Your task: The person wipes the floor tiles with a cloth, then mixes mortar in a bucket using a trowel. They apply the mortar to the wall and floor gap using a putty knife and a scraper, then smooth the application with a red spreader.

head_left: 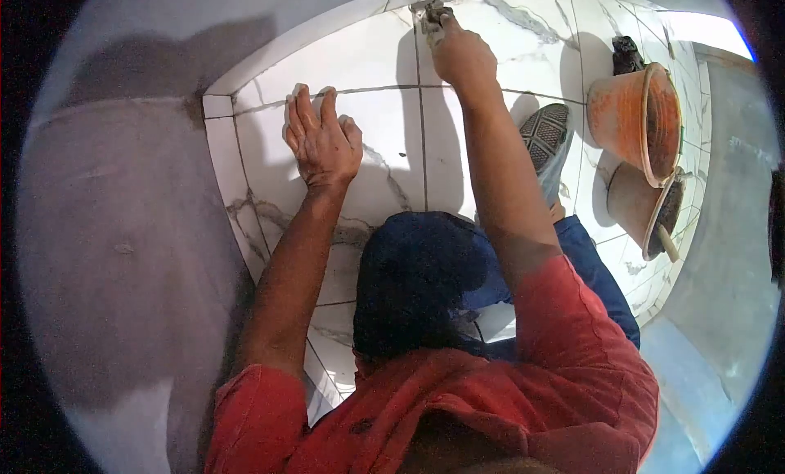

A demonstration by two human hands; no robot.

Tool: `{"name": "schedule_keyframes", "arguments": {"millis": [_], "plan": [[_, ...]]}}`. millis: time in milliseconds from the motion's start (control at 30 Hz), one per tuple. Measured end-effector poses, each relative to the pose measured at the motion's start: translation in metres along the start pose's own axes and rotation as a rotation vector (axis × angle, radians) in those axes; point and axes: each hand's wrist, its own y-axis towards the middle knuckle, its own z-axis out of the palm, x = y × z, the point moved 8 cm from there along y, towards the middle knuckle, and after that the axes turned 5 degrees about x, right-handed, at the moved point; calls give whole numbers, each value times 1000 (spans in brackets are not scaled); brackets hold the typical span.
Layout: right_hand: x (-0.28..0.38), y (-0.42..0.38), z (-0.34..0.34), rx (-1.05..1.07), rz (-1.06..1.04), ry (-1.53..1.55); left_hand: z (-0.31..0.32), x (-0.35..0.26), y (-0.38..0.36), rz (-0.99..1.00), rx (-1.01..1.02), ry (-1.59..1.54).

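Note:
My left hand (323, 143) lies flat on the white marbled floor tiles (360, 118), its fingers spread and nothing held. Farther forward, my right hand (464, 55) is closed round a small tool (430, 17), perhaps a scraper or trowel, whose shape is hard to make out. The tool touches the tiles at the far edge, beside a dark grout line and close to the skirting tiles (327, 24) along the wall.
Two buckets stand at the right: an orange-stained one (617, 118) and another (630, 197) holding dark material and a handle (668, 243). A black bundle (627, 55) lies behind them. My shoe (546, 134) rests near the buckets. A grey wall (123, 253) rises at the left.

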Motion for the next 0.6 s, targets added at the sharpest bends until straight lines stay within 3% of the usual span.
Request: {"name": "schedule_keyframes", "arguments": {"millis": [233,467,567,600], "plan": [[-19,17,-5,-27,19,34,-3,-2,-2,35,-27,-26],[-36,34,-24,-62,-108,16,-3,-2,-2,38,-29,-14],[-19,56,-36,33,-290,-239,-1,0,-2,38,-21,-6],[-18,62,-40,157,-287,-403,-2,0,-2,37,-24,-11]]}}
